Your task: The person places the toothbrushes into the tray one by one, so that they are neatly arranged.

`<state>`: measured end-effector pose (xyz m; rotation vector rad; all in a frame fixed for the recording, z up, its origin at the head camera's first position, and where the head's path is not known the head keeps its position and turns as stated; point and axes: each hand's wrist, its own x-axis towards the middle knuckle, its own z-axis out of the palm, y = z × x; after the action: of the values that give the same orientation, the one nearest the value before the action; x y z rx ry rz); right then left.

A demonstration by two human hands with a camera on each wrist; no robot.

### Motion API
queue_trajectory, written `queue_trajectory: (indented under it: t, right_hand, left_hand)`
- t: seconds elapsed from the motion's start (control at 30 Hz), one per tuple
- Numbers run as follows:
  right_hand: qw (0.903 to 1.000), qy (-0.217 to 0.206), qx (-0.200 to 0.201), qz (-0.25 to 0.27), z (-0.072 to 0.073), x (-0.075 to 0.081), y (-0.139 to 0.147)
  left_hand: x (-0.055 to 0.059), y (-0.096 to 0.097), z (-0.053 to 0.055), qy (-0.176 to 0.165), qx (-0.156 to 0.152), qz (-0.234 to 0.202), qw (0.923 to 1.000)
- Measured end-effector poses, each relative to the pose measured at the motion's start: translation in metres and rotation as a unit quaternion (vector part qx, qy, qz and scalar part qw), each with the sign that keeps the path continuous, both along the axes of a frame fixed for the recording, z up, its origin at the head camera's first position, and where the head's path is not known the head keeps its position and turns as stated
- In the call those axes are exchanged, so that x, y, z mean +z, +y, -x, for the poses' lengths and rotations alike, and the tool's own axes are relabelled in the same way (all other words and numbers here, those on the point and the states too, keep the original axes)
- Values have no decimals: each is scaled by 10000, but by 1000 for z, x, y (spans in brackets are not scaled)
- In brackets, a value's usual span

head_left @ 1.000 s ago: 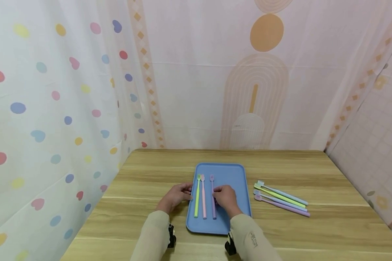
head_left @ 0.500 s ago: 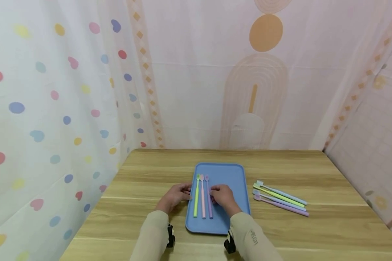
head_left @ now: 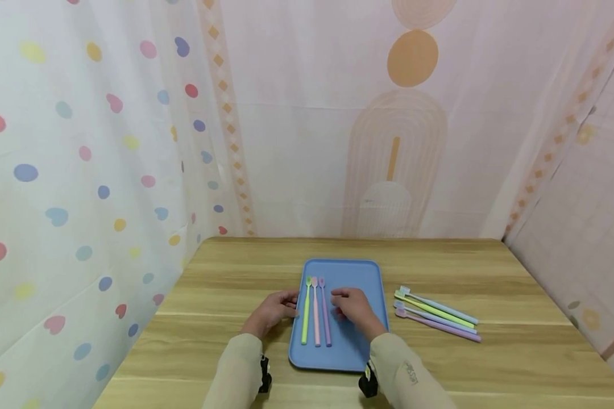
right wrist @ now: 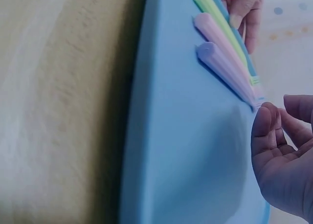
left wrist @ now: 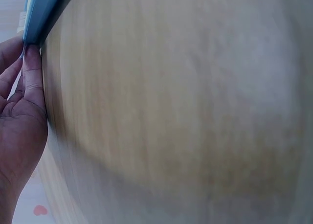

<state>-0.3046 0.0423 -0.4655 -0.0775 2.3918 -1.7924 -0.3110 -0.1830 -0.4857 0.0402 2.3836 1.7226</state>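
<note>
A blue tray bears three toothbrushes side by side along its left part: a green toothbrush, a pink toothbrush and a purple toothbrush. All have their heads toward the far end. At the tray's left rim, my left hand pinches the edge; the left wrist view shows this hand with fingertips against the rim. My right hand hovers over the tray, right of the purple toothbrush. In the right wrist view this hand has loosely bent fingers and nothing between them.
On the wooden table, right of the tray, several more toothbrushes lie fanned: a light blue toothbrush, a yellow-green toothbrush, another pale blue one and a purple toothbrush. A patterned curtain hangs behind the table.
The purple toothbrush on the tray has moved left, close beside the pink one. My right hand has let go of it and moved slightly right. The left hand stays at the rim.
</note>
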Motion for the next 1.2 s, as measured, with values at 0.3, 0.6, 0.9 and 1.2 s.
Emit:
queue_trajectory:
  t: [0.3, 0.6, 0.9, 1.2]
  right_hand:
    - [9999, -37, -54, 124, 4, 9, 22]
    - [9995, -159, 36, 284, 8, 25, 73]
    - [9956, -19, 906, 254, 12, 35, 139]
    - [9958, 147, 878, -210, 22, 40, 193]
  left_hand:
    - [-2, 2, 2, 20, -11, -40, 10000]
    - [-3, 6, 3, 124, -161, -24, 9998]
    - [-4, 2, 3, 148, -109, 47, 9998]
    - [-4, 0, 4, 139, -20, 65, 9999]
